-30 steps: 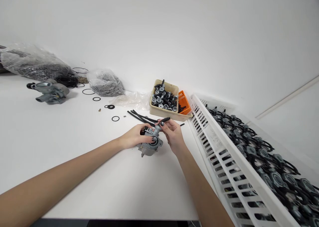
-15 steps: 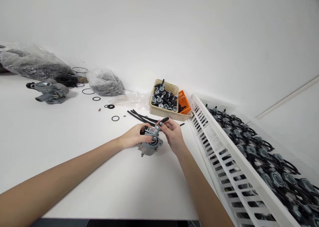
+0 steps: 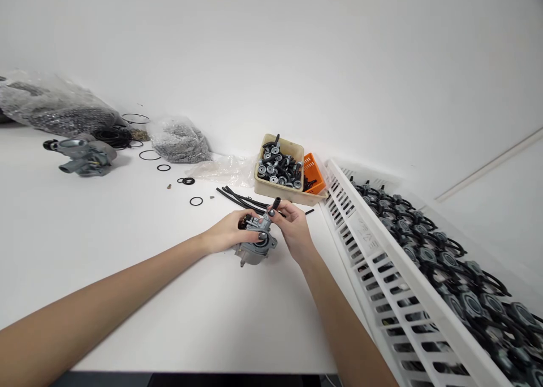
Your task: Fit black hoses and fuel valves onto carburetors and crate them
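A grey metal carburetor (image 3: pixel 254 254) is held just above or on the table in front of me; I cannot tell which. My left hand (image 3: pixel 227 232) grips its body from the left, with the thumb across the round bore. At the carburetor's top, my right hand (image 3: pixel 293 227) pinches the metal cap with a black rubber boot (image 3: pixel 276 203). This cap sits on the top neck, and the boot points up. Behind my hands lie several black rubber hoses (image 3: pixel 231 194), partly hidden by the fingers.
A cream bin (image 3: pixel 275 192) of similar caps stands beyond my hands, beside an orange basket (image 3: pixel 314 169). On the right, a white crate (image 3: pixel 365 228) holds many carburetors. Another carburetor (image 3: pixel 85 155), plastic bags of parts (image 3: pixel 180 141) and rubber rings (image 3: pixel 195 201) lie left.
The black boot has swung from leaning right to nearly upright as my right fingers shifted on the cap. My left hand and the carburetor have stayed in place.
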### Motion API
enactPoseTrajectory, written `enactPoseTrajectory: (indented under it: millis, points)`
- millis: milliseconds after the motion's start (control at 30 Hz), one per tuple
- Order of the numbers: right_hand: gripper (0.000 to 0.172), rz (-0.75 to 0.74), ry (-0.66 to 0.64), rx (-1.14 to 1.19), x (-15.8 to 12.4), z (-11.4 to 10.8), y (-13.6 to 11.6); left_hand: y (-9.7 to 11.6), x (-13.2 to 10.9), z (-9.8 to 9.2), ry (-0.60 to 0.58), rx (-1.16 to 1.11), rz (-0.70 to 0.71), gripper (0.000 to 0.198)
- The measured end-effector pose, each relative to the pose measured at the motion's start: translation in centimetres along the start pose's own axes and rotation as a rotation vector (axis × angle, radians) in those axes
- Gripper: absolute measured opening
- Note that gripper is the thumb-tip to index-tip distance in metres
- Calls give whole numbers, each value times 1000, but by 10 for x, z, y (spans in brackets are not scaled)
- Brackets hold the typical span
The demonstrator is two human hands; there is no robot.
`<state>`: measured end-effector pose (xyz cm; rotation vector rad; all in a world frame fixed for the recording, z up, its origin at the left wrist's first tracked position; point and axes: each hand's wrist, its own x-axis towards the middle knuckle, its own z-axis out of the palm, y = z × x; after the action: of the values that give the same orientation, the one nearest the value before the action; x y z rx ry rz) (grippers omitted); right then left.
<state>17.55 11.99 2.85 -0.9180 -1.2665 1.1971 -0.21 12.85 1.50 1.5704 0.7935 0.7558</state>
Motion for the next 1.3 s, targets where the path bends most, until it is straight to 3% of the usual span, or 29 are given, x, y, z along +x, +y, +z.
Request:
enactPoseTrajectory:
  millis: [600,1000,1300]
  points:
    - [31,105,-122,129,-3,4,-4,-2,1,0,-2,-8,5,43]
    - [26,200,-103,281,-2,-2,-8,-1,2,-1,13,-123,20,39]
    - [33,179,-240,216,-5,-6,-10,1,2,-1,10,-151,5,40]
